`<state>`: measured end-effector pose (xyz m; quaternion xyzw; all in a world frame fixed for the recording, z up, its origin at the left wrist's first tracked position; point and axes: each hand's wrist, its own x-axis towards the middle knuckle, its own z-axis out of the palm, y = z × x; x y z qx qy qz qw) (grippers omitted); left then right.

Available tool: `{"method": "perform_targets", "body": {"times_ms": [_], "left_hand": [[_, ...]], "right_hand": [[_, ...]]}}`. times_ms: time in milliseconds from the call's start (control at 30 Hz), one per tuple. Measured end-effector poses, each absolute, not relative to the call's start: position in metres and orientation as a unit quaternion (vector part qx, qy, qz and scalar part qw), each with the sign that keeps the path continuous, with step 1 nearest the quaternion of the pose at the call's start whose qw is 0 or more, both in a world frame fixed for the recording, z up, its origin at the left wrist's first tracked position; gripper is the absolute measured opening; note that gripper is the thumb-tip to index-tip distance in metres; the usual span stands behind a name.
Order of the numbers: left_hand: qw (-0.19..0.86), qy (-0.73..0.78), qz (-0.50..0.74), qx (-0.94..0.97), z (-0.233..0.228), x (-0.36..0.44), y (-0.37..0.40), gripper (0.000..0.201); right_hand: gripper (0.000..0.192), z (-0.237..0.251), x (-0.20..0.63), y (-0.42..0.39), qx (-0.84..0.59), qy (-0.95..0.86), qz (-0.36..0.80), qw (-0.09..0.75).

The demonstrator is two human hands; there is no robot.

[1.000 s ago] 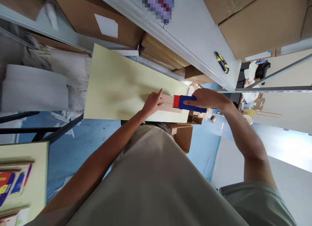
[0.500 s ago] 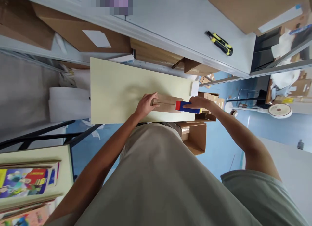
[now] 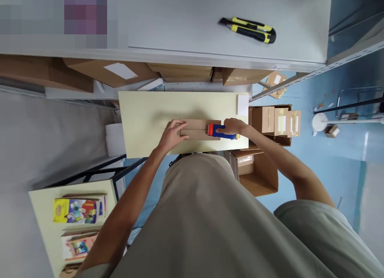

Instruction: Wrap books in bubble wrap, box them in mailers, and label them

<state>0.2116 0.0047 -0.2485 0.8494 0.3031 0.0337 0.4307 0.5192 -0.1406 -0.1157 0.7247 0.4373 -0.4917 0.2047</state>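
Note:
A narrow brown cardboard box [image 3: 195, 135] with a seam along its length lies on the pale yellow tabletop [image 3: 144, 110]. My left hand [image 3: 171, 136] grips its left end, with the thumb at the near edge and the fingers at the far edge. Wrapped in my right hand [image 3: 232, 127] is a blue tape dispenser [image 3: 223, 132] with a red front end. That red end rests over the seam near the right end of the box. My palm and fingers hide part of the dispenser, and I cannot make out any tape strip.
Ahead, a grey shelf [image 3: 180, 34] carries a yellow-and-black utility knife [image 3: 252, 30]; cartons [image 3: 180, 73] sit beneath. A white block [image 3: 242, 105] lies at the table's far right corner. Open cartons [image 3: 264, 174] stand right, books [image 3: 79, 211] on a side table left.
The tape dispenser has moved a little left along the box, away from its right end. My left hand still grips the left end. The whole view has shifted and turned.

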Motion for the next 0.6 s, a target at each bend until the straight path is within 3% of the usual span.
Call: {"method": "perform_targets", "body": {"times_ms": [100,333,600], "left_hand": [[0.387,0.283,0.047,0.876,-0.242,0.222,-0.018,0.059],[0.321,0.234,-0.009,0.918,-0.262,0.256,-0.061,0.084],[0.297,0.232,-0.013,0.926,-0.267,0.250,-0.057,0.085]], "right_hand": [[0.055,-0.116,0.522,-0.143,0.721,0.432,-0.509,0.183],[0.056,-0.126,0.529,-0.149,0.719,0.430,-0.524,0.156],[0.063,-0.112,0.598,-0.204,0.713,0.423,-0.538,0.151]]}}
